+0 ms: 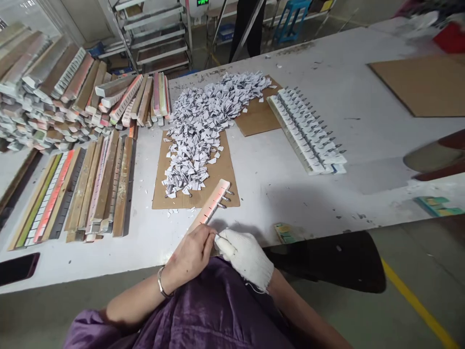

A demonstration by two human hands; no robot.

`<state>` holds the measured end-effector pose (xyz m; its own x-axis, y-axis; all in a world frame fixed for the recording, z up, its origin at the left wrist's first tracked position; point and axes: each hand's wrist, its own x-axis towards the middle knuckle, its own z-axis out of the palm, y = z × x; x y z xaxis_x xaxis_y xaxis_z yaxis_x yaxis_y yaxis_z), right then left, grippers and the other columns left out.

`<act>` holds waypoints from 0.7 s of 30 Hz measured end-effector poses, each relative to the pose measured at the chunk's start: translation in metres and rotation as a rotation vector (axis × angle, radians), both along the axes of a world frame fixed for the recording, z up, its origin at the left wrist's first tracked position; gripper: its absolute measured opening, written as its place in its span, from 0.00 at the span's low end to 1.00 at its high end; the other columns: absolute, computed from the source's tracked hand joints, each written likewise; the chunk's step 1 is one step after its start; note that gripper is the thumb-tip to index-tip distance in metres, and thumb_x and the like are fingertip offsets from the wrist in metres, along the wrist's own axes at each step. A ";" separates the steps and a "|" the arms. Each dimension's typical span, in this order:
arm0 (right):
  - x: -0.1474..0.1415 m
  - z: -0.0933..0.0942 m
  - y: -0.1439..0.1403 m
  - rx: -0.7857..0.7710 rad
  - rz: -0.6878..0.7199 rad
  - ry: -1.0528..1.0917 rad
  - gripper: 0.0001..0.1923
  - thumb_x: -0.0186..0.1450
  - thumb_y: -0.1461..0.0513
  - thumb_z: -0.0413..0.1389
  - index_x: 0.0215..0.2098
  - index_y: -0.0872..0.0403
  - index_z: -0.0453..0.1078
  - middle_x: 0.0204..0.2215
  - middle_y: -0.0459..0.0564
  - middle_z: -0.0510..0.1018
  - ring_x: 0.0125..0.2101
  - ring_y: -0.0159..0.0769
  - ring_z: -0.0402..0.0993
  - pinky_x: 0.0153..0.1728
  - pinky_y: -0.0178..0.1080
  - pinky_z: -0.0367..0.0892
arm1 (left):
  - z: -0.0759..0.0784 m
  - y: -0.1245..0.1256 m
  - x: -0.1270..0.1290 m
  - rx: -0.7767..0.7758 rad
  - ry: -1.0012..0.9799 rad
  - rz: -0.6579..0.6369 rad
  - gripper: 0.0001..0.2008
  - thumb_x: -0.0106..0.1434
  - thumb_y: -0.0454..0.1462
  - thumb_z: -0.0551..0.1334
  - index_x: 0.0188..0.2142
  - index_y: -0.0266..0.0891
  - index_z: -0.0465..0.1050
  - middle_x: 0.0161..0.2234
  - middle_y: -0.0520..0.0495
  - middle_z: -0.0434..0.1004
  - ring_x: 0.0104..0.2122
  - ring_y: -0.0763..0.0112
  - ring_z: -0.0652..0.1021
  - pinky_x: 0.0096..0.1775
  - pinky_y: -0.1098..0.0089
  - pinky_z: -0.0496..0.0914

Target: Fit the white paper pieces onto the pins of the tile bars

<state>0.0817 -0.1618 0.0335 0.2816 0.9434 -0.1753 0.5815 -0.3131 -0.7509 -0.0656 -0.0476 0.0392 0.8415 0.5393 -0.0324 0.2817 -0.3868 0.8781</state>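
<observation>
A long strip with a pink slotted face (211, 203) slants across the table's front edge, and several small grey pegs stick out from its far end. My bare left hand (192, 249), with a bracelet at the wrist, is closed around the strip's near part. Its thumb and forefinger meet the fingertips of my right hand (245, 254), which wears a white knitted glove. Those gloved fingers are pinched together on something small and thin that I cannot make out. Beyond the strip, a heap of small white-and-grey pieces (203, 126) lies on cardboard (228, 169).
Slotted wooden strips (96, 184) lie in rows at the left, with a large stack of strips (43, 92) behind. A phone (18, 269) rests at the front left. Strips filled with pegs (307, 131) lie to the right, near another cardboard sheet (425, 85). Someone's dark-clothed legs (249, 29) show beyond the table.
</observation>
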 end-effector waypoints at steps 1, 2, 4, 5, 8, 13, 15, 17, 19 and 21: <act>-0.001 -0.006 0.001 -0.020 0.016 0.005 0.15 0.71 0.62 0.45 0.26 0.53 0.64 0.20 0.41 0.71 0.22 0.29 0.63 0.27 0.35 0.53 | -0.002 0.000 0.000 0.084 0.027 -0.024 0.14 0.75 0.43 0.50 0.43 0.42 0.72 0.35 0.46 0.75 0.35 0.66 0.76 0.41 0.65 0.71; -0.001 -0.011 0.003 -0.039 0.039 0.017 0.16 0.71 0.62 0.45 0.26 0.52 0.63 0.20 0.41 0.71 0.22 0.28 0.63 0.27 0.35 0.52 | -0.005 0.002 0.001 0.124 0.050 -0.052 0.14 0.75 0.42 0.49 0.43 0.42 0.71 0.35 0.46 0.75 0.34 0.67 0.76 0.41 0.65 0.71; 0.003 -0.019 0.009 -0.064 0.089 0.037 0.17 0.72 0.61 0.44 0.26 0.53 0.64 0.21 0.42 0.72 0.22 0.28 0.65 0.26 0.35 0.52 | -0.014 0.009 0.004 0.156 0.095 -0.102 0.14 0.76 0.42 0.47 0.43 0.42 0.70 0.32 0.48 0.75 0.31 0.67 0.76 0.37 0.67 0.72; 0.006 -0.022 0.013 -0.084 0.093 0.026 0.18 0.73 0.60 0.44 0.27 0.53 0.65 0.22 0.42 0.73 0.23 0.28 0.67 0.26 0.34 0.53 | -0.019 0.015 0.007 0.174 0.124 -0.105 0.15 0.76 0.41 0.47 0.44 0.41 0.70 0.31 0.48 0.76 0.30 0.67 0.77 0.37 0.67 0.72; 0.015 -0.029 0.029 -0.220 -0.004 -0.177 0.18 0.74 0.59 0.43 0.34 0.53 0.72 0.29 0.47 0.80 0.29 0.32 0.74 0.28 0.34 0.56 | -0.034 0.037 0.019 0.293 0.212 0.005 0.16 0.74 0.43 0.51 0.54 0.39 0.66 0.38 0.44 0.79 0.35 0.61 0.80 0.39 0.62 0.75; 0.011 -0.036 0.054 -0.335 -0.095 -0.417 0.12 0.71 0.61 0.49 0.43 0.56 0.73 0.35 0.56 0.82 0.34 0.40 0.80 0.28 0.37 0.60 | -0.049 0.069 0.033 0.399 0.267 -0.057 0.25 0.57 0.47 0.70 0.49 0.37 0.69 0.47 0.38 0.76 0.44 0.53 0.79 0.47 0.56 0.75; 0.007 -0.037 0.058 -0.347 -0.082 -0.456 0.13 0.71 0.63 0.47 0.42 0.58 0.73 0.34 0.58 0.82 0.33 0.42 0.81 0.28 0.38 0.61 | -0.051 0.073 0.034 0.370 0.270 -0.083 0.18 0.58 0.43 0.68 0.44 0.38 0.71 0.41 0.43 0.75 0.40 0.57 0.79 0.45 0.59 0.75; 0.006 -0.037 0.061 -0.360 -0.049 -0.496 0.11 0.70 0.65 0.49 0.40 0.59 0.74 0.32 0.59 0.82 0.32 0.44 0.81 0.28 0.39 0.63 | -0.052 0.073 0.034 0.357 0.245 -0.072 0.16 0.58 0.42 0.67 0.44 0.39 0.71 0.40 0.44 0.75 0.39 0.58 0.78 0.44 0.60 0.75; 0.007 -0.038 0.063 -0.370 -0.021 -0.521 0.09 0.69 0.64 0.53 0.41 0.61 0.74 0.32 0.58 0.81 0.32 0.43 0.80 0.29 0.40 0.67 | -0.053 0.071 0.033 0.347 0.216 -0.066 0.16 0.58 0.42 0.66 0.44 0.39 0.70 0.41 0.44 0.75 0.41 0.58 0.78 0.44 0.60 0.75; 0.009 -0.038 0.064 -0.374 -0.006 -0.527 0.13 0.69 0.58 0.58 0.45 0.61 0.73 0.37 0.56 0.80 0.35 0.39 0.78 0.34 0.40 0.72 | -0.055 0.070 0.033 0.343 0.204 -0.070 0.16 0.58 0.41 0.65 0.45 0.39 0.70 0.42 0.43 0.75 0.41 0.58 0.78 0.44 0.60 0.75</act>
